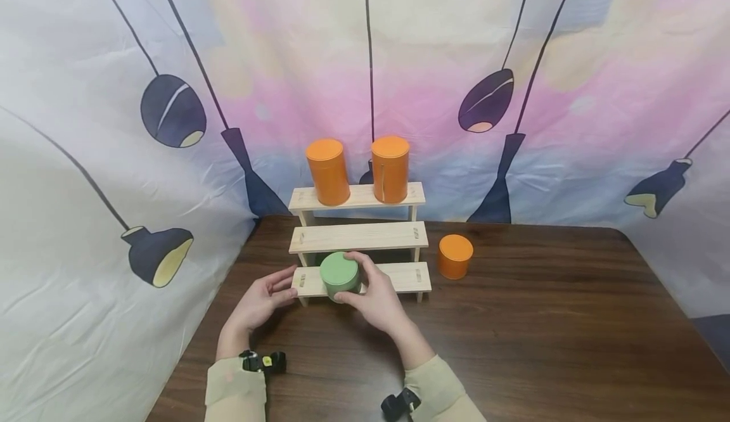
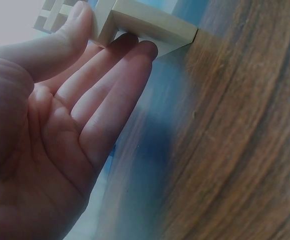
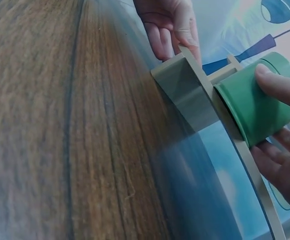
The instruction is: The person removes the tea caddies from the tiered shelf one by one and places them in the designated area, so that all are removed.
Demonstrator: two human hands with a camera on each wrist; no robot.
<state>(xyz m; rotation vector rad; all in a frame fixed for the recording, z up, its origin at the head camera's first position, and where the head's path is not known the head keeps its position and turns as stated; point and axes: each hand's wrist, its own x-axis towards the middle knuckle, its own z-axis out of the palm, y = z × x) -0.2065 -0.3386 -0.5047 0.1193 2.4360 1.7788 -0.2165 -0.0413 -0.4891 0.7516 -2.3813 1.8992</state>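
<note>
My right hand (image 1: 375, 294) grips a short green tin (image 1: 339, 272) between thumb and fingers, upright at the lowest step of a three-step wooden rack (image 1: 399, 277). In the right wrist view the base of the green tin (image 3: 254, 102) meets the front edge of that step. At the left end of the same step, the fingertips of my left hand (image 1: 259, 305) touch the board. The left wrist view shows the left hand (image 2: 60, 120) with its palm turned up and fingers extended beside the rack's end (image 2: 149, 22).
Two tall orange tins, the left one (image 1: 329, 173) and the right one (image 1: 390, 172), stand on the top step. A short orange tin (image 1: 455, 257) sits on the dark wooden table (image 1: 542, 320) right of the rack. Behind hangs a printed cloth (image 1: 433, 48).
</note>
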